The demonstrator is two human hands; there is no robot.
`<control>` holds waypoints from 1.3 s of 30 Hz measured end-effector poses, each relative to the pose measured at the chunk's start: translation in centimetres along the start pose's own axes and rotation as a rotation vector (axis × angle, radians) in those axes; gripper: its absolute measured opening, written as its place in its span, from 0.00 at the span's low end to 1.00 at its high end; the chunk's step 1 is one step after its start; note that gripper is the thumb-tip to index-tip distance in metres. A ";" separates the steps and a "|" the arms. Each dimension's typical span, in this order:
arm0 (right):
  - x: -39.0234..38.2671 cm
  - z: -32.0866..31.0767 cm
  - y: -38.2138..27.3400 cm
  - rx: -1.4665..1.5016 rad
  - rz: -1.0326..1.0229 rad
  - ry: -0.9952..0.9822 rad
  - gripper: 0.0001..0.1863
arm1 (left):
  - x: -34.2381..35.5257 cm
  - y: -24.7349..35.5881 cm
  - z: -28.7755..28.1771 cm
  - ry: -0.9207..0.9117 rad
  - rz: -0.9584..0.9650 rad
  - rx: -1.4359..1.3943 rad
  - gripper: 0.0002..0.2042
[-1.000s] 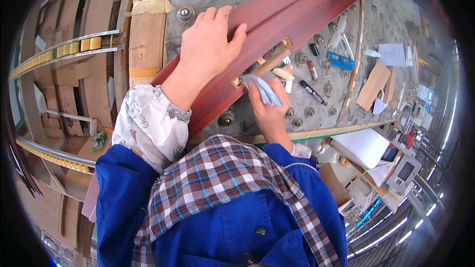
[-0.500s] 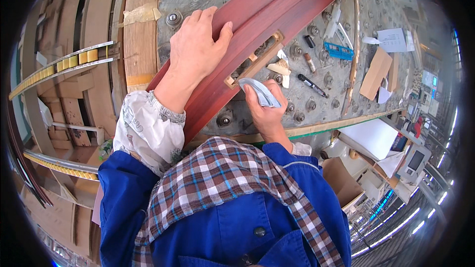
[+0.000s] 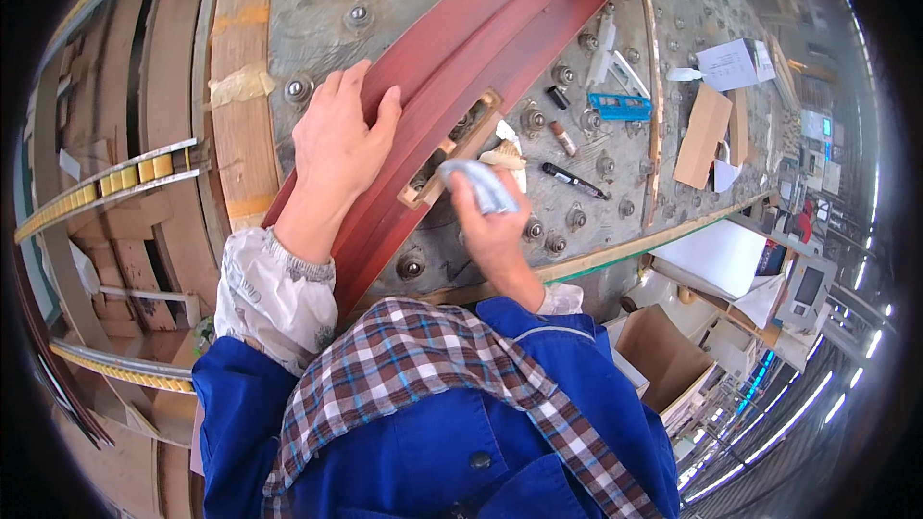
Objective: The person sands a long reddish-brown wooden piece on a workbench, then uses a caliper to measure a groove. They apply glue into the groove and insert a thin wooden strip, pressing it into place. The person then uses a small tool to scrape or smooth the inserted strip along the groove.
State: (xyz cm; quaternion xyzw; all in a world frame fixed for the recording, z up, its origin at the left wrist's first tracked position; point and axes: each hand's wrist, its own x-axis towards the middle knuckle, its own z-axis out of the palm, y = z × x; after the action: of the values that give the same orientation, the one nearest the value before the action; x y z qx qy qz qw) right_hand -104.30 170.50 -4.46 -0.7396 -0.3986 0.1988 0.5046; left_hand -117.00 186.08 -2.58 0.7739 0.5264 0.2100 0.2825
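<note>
A long reddish-brown wooden moulding [image 3: 452, 58] lies diagonally over the work table. My left hand [image 3: 336, 146] rests on it, fingers stretched out and thumb spread. Near the moulding's right edge is a long slot with a pale, bare wood rim [image 3: 491, 100]. My right hand [image 3: 495, 235], slightly blurred, grips a folded pale grey-blue sheet [image 3: 486, 187] that looks like sandpaper. The sheet is beside the slot's near end; whether it touches the wood I cannot tell.
Metal ball rollers [image 3: 411, 263] stud the grey table. Right of the moulding lie torn paper [image 3: 507, 156], a black marker [image 3: 574, 181], a small brown-capped bottle [image 3: 562, 138], a blue plastic piece [image 3: 619, 107] and cardboard [image 3: 700, 139]. A slatted wooden rack [image 3: 171, 86] stands at left.
The view has shifted, so the table and moulding appear further left. My right hand has moved closer to the slot with the sheet. The left hand keeps its place on the moulding.
</note>
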 end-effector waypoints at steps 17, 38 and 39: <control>7.0 -4.4 2.0 -0.511 -0.743 0.001 0.21 | 0.2 0.7 -0.6 -0.064 -0.032 0.010 0.22; 8.1 -5.7 -0.3 -0.585 -0.720 -0.261 0.22 | 0.1 0.2 -0.1 0.004 0.053 0.021 0.20; 7.9 -6.0 -0.1 -0.596 -0.710 -0.262 0.22 | 0.2 0.4 0.0 -0.001 0.053 0.034 0.20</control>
State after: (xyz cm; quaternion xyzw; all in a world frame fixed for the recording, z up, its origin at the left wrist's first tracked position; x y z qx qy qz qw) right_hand -95.43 173.23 -1.01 -0.6391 -0.7262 -0.0171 0.2527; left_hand -116.72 186.14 -2.31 0.7923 0.5092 0.2080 0.2639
